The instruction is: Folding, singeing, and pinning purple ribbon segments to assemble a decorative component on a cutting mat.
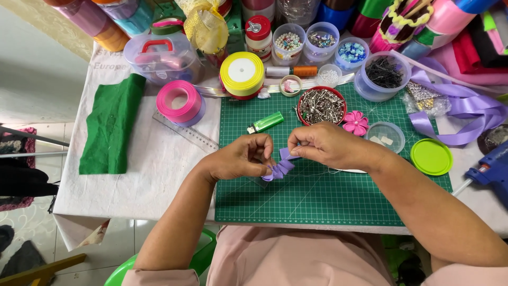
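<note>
Ribbon piece, lilac, pleated into folds [279, 168], held over the green cutting mat [317, 201] between 2 hands. Left hand [241, 157]: fingers curled together, clamped on the gathered end of the folds. Right hand [328, 145]: thumb and fingertips pinched on the upper tail of the same ribbon, possibly on a thin thread or needle as well; too fine to tell. Nearby: red-rimmed dish of metal clips [321, 106] just beyond the knuckles, green lighter [265, 122], pink ribbon flower [355, 123], small clear lid [385, 136], blue glue gun [489, 172] at the right edge. Risks, as judged: pleats likely to spring open if the left pinch slackens, satin being slippery; a right wrist lifting back could tip the clip dish; any needle present could prick a fingertip hidden under the folds.
</note>
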